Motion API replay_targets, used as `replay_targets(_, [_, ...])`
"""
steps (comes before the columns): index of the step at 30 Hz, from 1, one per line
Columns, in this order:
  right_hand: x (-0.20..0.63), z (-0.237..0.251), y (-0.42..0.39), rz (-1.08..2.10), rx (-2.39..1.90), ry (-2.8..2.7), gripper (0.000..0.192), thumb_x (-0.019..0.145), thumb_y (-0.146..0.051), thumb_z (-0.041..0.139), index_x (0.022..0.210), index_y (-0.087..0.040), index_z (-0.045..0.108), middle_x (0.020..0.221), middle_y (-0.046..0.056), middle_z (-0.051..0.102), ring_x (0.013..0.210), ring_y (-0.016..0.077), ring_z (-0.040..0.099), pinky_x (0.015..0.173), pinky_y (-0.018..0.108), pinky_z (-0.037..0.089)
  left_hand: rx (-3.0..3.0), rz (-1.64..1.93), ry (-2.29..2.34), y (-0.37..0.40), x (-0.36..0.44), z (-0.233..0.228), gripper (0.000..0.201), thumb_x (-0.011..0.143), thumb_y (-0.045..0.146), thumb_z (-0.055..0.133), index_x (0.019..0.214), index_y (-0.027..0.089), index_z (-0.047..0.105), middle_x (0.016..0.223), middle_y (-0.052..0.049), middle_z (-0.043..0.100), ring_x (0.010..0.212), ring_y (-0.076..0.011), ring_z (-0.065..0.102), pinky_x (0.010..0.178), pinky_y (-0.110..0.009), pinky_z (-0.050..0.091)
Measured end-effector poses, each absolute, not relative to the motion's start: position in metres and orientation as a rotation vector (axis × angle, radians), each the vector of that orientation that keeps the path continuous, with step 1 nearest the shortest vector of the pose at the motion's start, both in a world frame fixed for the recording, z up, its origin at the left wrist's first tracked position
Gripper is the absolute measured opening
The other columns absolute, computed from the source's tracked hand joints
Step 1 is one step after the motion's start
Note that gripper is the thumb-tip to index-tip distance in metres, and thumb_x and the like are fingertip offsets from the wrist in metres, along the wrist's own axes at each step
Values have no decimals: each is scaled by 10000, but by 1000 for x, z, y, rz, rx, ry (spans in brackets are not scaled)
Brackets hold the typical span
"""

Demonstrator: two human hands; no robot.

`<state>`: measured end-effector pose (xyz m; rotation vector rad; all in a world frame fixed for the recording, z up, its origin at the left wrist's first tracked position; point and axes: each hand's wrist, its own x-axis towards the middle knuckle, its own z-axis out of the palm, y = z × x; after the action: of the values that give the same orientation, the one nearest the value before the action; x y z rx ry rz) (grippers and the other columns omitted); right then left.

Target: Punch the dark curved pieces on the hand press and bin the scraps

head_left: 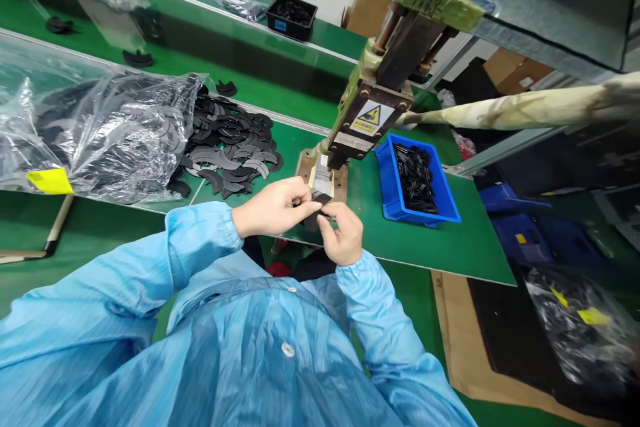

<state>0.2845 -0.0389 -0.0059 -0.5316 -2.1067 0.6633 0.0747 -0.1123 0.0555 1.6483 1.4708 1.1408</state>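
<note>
A black curved piece (321,198) is pinched between my two hands, just in front of the base of a green lever press (345,113). My left hand (277,207) is closed, its thumb and fingertips on the piece from the left. From the right, my right hand (343,233) grips it, also closed. Fingers hide much of the piece, so its full outline does not show. Under the press ram sits a pale metal fixture (321,177). Left of it lies a heap of flat black crescent-shaped pieces (233,147), spilling from a clear plastic bag (110,133).
Right of the press stands a blue bin (445,203) with small black parts. The press's long wrapped handle (515,110) reaches out to the right. The green bench (470,240) ends close to my body. A black bin (293,17) stands on the far shelf.
</note>
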Motion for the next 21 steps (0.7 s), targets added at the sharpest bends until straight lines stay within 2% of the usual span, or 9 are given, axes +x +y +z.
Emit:
replay_targets(4, [286, -11, -43, 687, -535, -2064, 95, 946, -278, 677, 1037, -259, 699, 970, 42, 751, 898, 182, 718, 831, 365, 588, 1469, 1152, 1404, -105, 77, 42, 391, 924, 447, 751, 697, 192, 559, 748, 18, 515, 668, -117, 473, 614, -248, 390])
replay_targets(7, [288, -16, -44, 718, -575, -1993, 121, 965, -296, 661, 1074, -252, 689, 1021, 57, 756, 954, 189, 730, 868, 378, 603, 1269, 1217, 1294, -105, 79, 34, 376, 865, 487, 834, 872, 202, 590, 765, 42, 534, 654, -102, 487, 585, -222, 402])
replay_targets(9, [289, -19, -42, 756, -595, -1975, 126, 963, -314, 673, 1073, -256, 694, 1031, 57, 757, 983, 194, 736, 895, 386, 615, 1152, 1124, 1167, -106, 77, 29, 422, 870, 545, 829, 940, 201, 594, 756, 45, 559, 611, -95, 511, 536, -210, 412])
replay_targets(12, [295, -25, -37, 836, -651, -1978, 246, 970, -325, 673, 1209, -266, 681, 1119, 70, 755, 1040, 193, 744, 946, 392, 635, 1068, 1056, 1142, -96, 62, 21, 450, 903, 588, 798, 908, 172, 624, 706, 35, 569, 531, -71, 506, 463, -183, 394])
replay_targets(15, [309, -32, -31, 880, -744, -1932, 319, 1004, -329, 622, 1315, -259, 630, 1172, 90, 729, 1069, 187, 738, 966, 396, 645, 817, 1288, 1326, -65, 30, 9, 423, 907, 515, 831, 858, 165, 599, 695, 24, 583, 510, -60, 539, 459, -162, 441])
replay_targets(18, [328, -39, -28, 880, -807, -1902, 208, 1017, -331, 597, 1190, -247, 676, 1111, 85, 719, 1051, 186, 725, 938, 382, 643, 480, 1360, 1483, -11, -3, 0, 380, 894, 344, 876, 834, 177, 540, 710, 3, 610, 525, -86, 611, 491, -185, 520])
replay_targets(21, [344, -43, -30, 872, -843, -1916, 172, 1019, -324, 593, 1134, -245, 693, 1072, 79, 727, 1013, 182, 729, 898, 365, 646, 428, 1354, 1576, 51, -26, 2, 286, 952, 251, 809, 867, 164, 551, 674, -8, 601, 504, -99, 610, 497, -201, 533])
